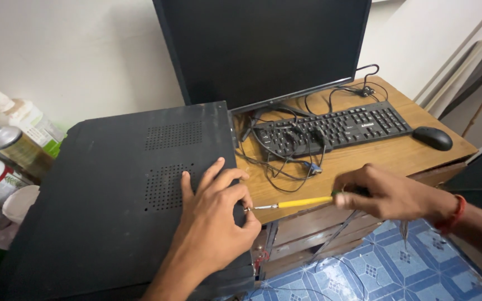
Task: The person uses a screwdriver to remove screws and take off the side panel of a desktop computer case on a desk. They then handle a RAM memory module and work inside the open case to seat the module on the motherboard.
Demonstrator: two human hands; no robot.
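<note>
Left hand is spread flat on the side panel of the black computer case near its back edge, fingers curled over the rim, while the right hand grips a yellow-handled screwdriver with its tip right at that edge, just off the wooden desk's front edge.

The big black sheet-metal computer case has a matt, dusty, scuffed skin with punched vent holes. Right of the case, the brown wooden desk looks smooth and faintly worn. The screwdriver with a translucent yellow plastic handle has a bright steel shaft. Beyond it, the black plastic keyboard is matt; the black plastic mouse is slightly glossy.
</note>
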